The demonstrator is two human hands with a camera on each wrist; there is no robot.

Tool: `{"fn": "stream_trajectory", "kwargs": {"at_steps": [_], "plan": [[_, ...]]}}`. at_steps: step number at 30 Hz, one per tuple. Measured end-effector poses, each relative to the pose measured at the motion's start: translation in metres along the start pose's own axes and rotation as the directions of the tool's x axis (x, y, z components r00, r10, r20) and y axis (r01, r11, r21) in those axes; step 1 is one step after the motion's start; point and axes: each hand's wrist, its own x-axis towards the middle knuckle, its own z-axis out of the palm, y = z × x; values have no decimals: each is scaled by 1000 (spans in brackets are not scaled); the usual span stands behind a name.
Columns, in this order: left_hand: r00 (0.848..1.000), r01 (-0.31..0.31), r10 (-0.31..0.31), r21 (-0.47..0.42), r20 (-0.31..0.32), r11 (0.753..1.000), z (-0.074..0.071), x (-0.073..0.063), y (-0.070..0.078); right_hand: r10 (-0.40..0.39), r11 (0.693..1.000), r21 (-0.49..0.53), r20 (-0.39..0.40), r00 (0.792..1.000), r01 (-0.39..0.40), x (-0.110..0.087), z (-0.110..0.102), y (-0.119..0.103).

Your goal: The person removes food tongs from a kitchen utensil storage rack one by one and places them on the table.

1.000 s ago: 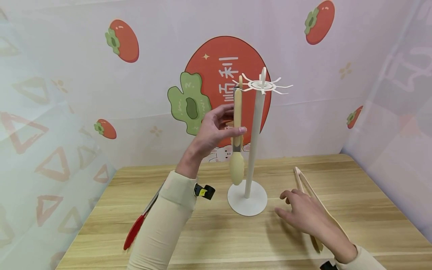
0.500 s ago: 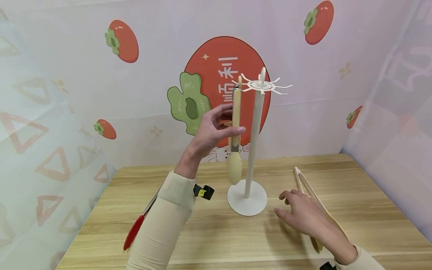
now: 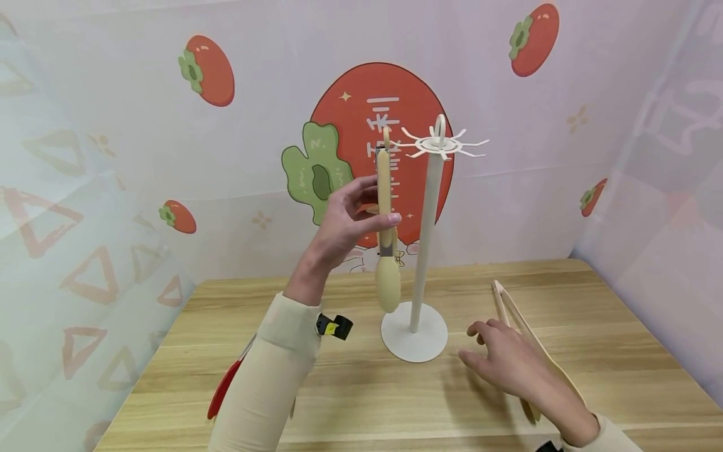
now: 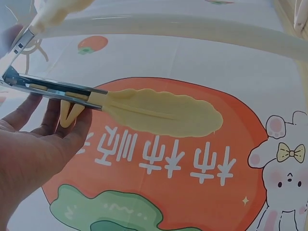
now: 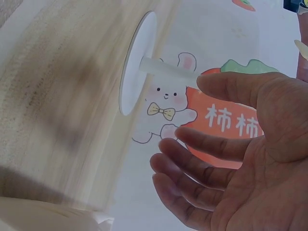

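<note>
My left hand (image 3: 339, 220) grips a pair of cream kitchen tongs (image 3: 388, 285) by the handle, heads hanging downward, just left of a white utensil stand (image 3: 427, 238). The loop at the tongs' top sits right at the tip of a left-hand hook. In the left wrist view the tongs' two arms are spread, with a scalloped head (image 4: 163, 113) on the nearer one. My right hand (image 3: 508, 358) hovers low over the table, fingers loosely bent and nothing held. Beside and partly under it lies a longer pair of pale tongs (image 3: 525, 321).
Several hooks (image 3: 471, 144) ring the stand's top, and its round base (image 3: 413, 345) stands on the wooden table (image 3: 361, 389). A red-headed utensil (image 3: 224, 388) lies at left, partly hidden by my left sleeve. A printed cloth (image 3: 260, 157) hangs behind.
My left hand has moved slightly left with the cream tongs, and their top loop has shifted outward from the stand's hooks. The right hand has stayed in place.
</note>
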Motion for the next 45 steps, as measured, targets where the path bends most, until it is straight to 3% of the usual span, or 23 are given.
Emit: {"fn": "stream_trajectory", "kwargs": {"at_steps": [10,17,27,36,45], "plan": [[997,-1,6,62,-81,998,-7,-14,0,1,1000,25,-5,1000,-1,-2,2,-5],[995,0,10,102,-101,995,-12,-24,-4,-37,999,37,-26,999,38,-2,4,-7],[986,89,-65,156,-155,984,-18,-43,-13,-66,997,34,-67,996,68,-2,3,-11],[959,240,-187,255,-214,937,-22,-62,-27,-65,997,30,-69,996,67,-3,3,-13],[926,352,-255,390,-280,851,-22,-77,-40,-65,997,43,-43,997,67,-1,6,-13]]}}
